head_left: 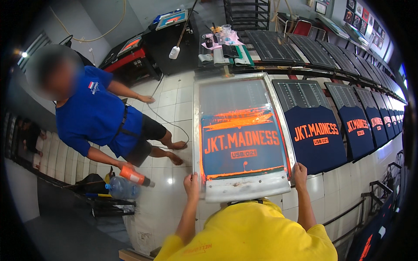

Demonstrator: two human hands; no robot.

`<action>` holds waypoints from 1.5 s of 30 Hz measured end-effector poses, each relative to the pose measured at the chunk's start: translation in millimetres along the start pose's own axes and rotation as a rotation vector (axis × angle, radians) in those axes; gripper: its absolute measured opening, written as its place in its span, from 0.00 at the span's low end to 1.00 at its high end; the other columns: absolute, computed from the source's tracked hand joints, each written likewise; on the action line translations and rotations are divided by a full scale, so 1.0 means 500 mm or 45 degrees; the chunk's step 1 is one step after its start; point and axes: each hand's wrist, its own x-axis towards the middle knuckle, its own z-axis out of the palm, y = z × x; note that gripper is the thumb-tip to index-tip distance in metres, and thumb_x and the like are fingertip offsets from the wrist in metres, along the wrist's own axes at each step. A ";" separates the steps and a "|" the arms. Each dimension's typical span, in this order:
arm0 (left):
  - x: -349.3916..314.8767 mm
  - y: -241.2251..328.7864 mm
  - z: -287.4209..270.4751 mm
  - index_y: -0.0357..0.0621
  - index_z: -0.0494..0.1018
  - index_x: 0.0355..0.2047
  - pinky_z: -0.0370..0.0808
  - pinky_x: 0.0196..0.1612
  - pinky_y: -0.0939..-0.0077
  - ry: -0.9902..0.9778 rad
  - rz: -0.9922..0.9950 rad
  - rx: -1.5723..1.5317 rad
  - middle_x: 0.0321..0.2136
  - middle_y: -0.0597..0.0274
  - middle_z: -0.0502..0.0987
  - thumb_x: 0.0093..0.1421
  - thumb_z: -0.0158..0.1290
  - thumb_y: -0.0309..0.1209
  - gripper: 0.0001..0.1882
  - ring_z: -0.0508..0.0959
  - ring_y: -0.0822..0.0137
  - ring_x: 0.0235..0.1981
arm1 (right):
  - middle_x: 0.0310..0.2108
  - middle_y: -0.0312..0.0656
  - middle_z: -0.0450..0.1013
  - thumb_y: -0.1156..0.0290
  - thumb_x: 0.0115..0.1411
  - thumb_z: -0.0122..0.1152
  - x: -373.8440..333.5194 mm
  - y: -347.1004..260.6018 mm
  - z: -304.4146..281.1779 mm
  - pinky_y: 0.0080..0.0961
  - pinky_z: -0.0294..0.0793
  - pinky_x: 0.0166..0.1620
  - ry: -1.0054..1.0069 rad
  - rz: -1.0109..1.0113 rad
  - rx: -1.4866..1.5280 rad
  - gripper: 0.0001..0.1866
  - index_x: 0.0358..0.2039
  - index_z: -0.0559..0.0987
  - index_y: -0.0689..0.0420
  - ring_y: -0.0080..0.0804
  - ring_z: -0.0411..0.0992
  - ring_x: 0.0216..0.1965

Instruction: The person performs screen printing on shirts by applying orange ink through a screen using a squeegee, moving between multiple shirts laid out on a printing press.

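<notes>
A metal-framed printing screen is in front of me. Bold orange lettering shows on its mesh over dark blue cloth. Thick orange ink lies across the far part of the mesh, with a thinner line near the close end. A wide metal squeegee rests across the near end of the screen. My left hand is closed on the frame's near left side. At the near right side, my right hand is closed on the frame too. Neither hand touches the squeegee.
To the right, printed navy shirts lie on a row of boards. More dark boards line the far side. A person in a blue shirt stands left, holding an orange bottle by a water jug. A cable hangs there.
</notes>
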 end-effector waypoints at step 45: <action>0.048 0.020 -0.025 0.29 0.76 0.44 0.69 0.40 0.79 -0.258 -0.296 -0.162 0.34 0.65 0.78 0.66 0.51 0.31 0.15 0.72 0.75 0.35 | 0.19 0.56 0.66 0.67 0.66 0.46 0.027 0.052 0.047 0.40 0.61 0.27 0.117 -0.186 -0.279 0.17 0.27 0.72 0.67 0.47 0.63 0.19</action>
